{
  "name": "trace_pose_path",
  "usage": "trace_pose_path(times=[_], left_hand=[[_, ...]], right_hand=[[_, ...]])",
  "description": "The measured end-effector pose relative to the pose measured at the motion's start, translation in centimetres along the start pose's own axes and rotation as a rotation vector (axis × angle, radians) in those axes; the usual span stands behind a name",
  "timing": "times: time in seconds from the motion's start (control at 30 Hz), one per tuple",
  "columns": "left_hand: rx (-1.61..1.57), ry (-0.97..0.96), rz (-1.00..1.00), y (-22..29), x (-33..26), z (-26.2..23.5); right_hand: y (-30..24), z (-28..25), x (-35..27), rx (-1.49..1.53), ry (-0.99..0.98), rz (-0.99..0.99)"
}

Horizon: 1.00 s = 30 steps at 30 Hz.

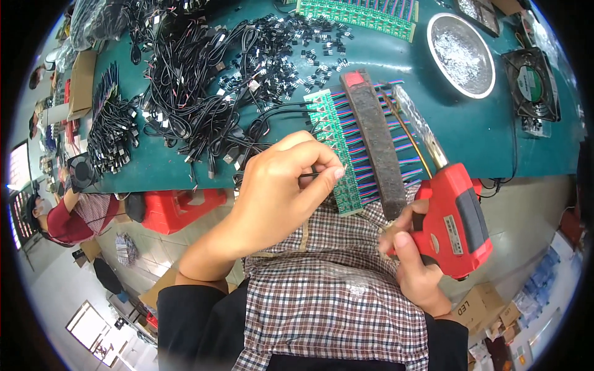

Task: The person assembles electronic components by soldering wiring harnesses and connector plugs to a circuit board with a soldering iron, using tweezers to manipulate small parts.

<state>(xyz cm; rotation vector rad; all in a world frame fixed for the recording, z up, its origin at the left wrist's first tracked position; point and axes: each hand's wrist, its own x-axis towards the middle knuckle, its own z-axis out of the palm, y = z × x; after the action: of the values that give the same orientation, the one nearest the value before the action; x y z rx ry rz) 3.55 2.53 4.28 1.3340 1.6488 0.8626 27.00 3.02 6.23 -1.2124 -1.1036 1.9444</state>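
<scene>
My left hand (281,179) is closed in a pinch on a thin black cable (306,175), just over the edge of a green circuit board strip (324,117). Several black cables run to the upper end of that strip. Striped ribbon wires (357,145) fan out from its right side, and a long dark bar (374,133) with a red patch at its top lies across them. In my right hand (416,266) is a red soldering gun (450,216), gripped by its handle. Its metal tip and a thin brass-coloured tube point up and away, right of the bar.
Tangled black cables (179,80) cover the left of the green table, beside small black components (309,65). At the back are more circuit boards (371,21), a metal bowl (492,74) of white bits, and a fan (531,83). A person (68,219) sits left, near a red stool (170,210).
</scene>
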Motion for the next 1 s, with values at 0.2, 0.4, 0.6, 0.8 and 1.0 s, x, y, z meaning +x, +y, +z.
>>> trace_pose_path(times=[0.2, 0.4, 0.6, 0.8, 1.0], left_hand=[[-0.029, -0.108, -0.031, 1.1, -0.3, -0.2], [-0.022, -0.215, 0.062, 1.2, -0.7, 0.0], [0.102, -0.162, 0.127, 1.3, -1.7, 0.5], [0.076, -0.129, 0.194, 0.9, -2.2, 0.7], [0.051, -0.124, 0.168, 0.8, -2.9, 1.2]], right_hand=[[0.9, 1.2, 2.6, -0.294, -0.041, -0.202], [2.7, 2.4, 3.5, -0.316, 0.122, -0.249], [2.7, 1.8, 3.4, -0.413, 0.117, -0.311], [1.6, 2.6, 3.3, -0.255, 0.1, -0.289], [1.3, 1.7, 2.6, -0.375, -0.069, -0.259]])
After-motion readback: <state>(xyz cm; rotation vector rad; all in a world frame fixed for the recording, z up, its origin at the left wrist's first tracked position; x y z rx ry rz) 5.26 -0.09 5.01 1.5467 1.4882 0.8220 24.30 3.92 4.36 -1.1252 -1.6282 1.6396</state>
